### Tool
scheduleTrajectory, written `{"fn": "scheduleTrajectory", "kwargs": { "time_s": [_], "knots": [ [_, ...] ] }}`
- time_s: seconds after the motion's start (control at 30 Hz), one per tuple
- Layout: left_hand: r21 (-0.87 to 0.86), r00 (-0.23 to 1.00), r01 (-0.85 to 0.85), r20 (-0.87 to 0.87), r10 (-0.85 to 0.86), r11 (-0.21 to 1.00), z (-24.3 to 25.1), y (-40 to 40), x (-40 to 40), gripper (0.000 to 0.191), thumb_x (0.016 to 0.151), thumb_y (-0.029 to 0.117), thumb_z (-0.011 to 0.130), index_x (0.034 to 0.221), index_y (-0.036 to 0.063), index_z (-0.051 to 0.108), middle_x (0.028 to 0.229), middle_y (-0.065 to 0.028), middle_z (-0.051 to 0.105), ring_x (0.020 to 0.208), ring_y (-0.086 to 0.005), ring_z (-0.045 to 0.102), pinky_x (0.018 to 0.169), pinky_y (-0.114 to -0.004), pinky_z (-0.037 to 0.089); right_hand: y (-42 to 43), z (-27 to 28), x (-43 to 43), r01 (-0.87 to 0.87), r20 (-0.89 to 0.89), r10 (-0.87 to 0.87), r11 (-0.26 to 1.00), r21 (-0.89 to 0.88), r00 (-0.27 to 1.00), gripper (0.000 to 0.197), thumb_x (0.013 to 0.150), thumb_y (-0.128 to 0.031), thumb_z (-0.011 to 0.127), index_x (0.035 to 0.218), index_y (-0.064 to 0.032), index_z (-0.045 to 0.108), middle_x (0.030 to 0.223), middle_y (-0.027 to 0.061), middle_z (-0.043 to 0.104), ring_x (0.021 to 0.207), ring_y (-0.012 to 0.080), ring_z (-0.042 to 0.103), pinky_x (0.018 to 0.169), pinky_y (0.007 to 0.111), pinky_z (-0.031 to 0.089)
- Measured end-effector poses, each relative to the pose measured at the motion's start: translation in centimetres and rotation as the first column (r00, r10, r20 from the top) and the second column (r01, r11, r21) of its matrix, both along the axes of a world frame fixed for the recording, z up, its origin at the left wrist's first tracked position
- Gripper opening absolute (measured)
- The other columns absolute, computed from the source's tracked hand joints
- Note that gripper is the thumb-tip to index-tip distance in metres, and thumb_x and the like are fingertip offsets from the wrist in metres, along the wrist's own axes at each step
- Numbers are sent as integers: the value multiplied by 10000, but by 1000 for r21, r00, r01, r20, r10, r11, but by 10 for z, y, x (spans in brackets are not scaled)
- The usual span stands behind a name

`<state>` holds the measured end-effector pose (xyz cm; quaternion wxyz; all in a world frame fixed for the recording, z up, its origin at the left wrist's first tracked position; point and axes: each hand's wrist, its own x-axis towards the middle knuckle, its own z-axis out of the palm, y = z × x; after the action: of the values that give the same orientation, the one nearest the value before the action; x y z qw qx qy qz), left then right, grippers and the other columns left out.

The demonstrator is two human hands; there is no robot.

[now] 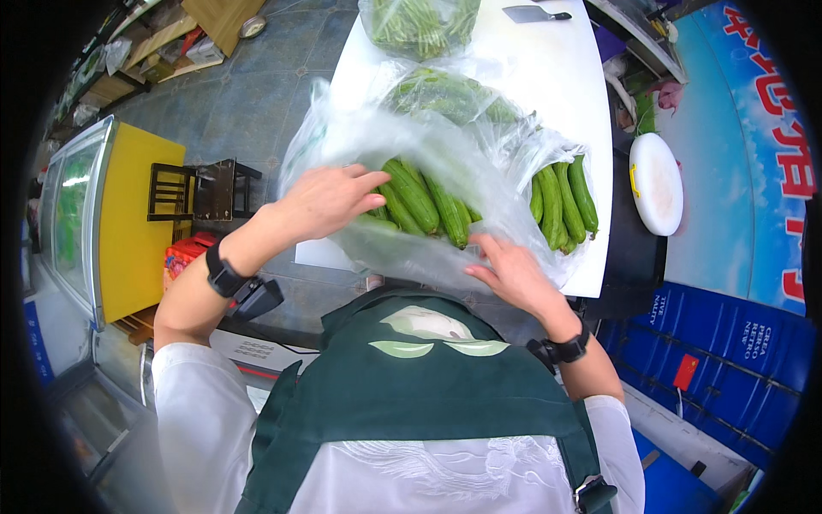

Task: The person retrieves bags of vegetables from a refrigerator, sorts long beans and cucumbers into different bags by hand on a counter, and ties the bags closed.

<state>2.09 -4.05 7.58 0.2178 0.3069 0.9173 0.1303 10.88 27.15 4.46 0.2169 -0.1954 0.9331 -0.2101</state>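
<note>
A clear plastic bag (411,254) lies with its mouth spread at the near end of a white table, and several green zucchini (411,196) show inside. My left hand (334,196) is over the bag's left side, thumb and fingers apart beside the zucchini. At the bag's near right edge is my right hand (510,270), its thumb and index finger apart near the zucchini ends; whether it pinches the thin film cannot be told. A second bag (536,151) of zucchini (565,199) rests to the right. Behind them are another bag of green vegetables (443,96) and a bag of green beans (420,26).
A cleaver (536,14) lies at the far end of the white table (552,77). Right of the table stands a round white cutting board (656,184) with a yellow handle. On the left are a dark wooden chair (215,189) and a yellow-sided display freezer (138,218).
</note>
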Motion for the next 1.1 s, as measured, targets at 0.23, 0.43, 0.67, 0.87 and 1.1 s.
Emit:
{"fn": "scheduleTrajectory", "kwargs": {
  "time_s": [0.23, 0.43, 0.67, 0.87, 1.1],
  "knots": [
    [360, 839, -539, 306, 449, 761, -53, -72, 30, 504, 962, 127, 523, 1442, 108, 373, 1258, -155, 525, 1011, -276, 607, 831, -399, 505, 55, -79, 64, -90, 281, 171, 956, -280, 944, 300, 954, -322, 537, 1104, -88, 652, 909, 169, 636, 885, 388, 601, 751, 445, 470],
    [444, 941, -285, -39, 336, 850, -155, -104, -4, 817, 837, 157, 686, 1514, 139, 229, 1487, -194, 309, 1340, -334, 369, 1082, -447, 357, 46, -139, 67, 182, -20, -184, 980, -84, 983, 400, 907, -323, 643, 1180, -33, 610, 986, 144, 655, 926, 302, 630, 819, 373, 493],
    [405, 989, -144, 72, 126, 903, -104, -37, -98, 1089, 668, 276, 832, 1518, 240, 151, 1418, -192, 392, 1291, -405, 392, 1054, -484, 370, 56, -114, 5, 732, 608, -426, 519, -442, 669, 472, 851, -246, 716, 1233, -17, 560, 1140, 120, 630, 1083, 232, 589, 883, 353, 488],
    [1, 991, 118, -61, -118, 993, -86, 2, -147, 590, 654, 332, 826, 1164, 111, 629, 1132, -82, 556, 990, -279, 565, 817, -361, 430, 28, -91, -34, 608, 427, -514, 256, -751, 744, 852, 781, -230, 787, 1466, -51, 312, 1204, 134, 588, 1090, 237, 564, 911, 322, 464],
    [386, 730, -317, 683, -38, 866, -115, 7, -201, 280, 860, 291, 607, 923, 31, 691, 834, -19, 652, 775, -130, 581, 784, -264, 440, 51, -95, -44, 501, 426, -306, 714, -488, 851, 881, 642, -312, 880, 1360, -6, 472, 1159, 143, 618, 1027, 211, 578, 883, 323, 463]
  ]
}}
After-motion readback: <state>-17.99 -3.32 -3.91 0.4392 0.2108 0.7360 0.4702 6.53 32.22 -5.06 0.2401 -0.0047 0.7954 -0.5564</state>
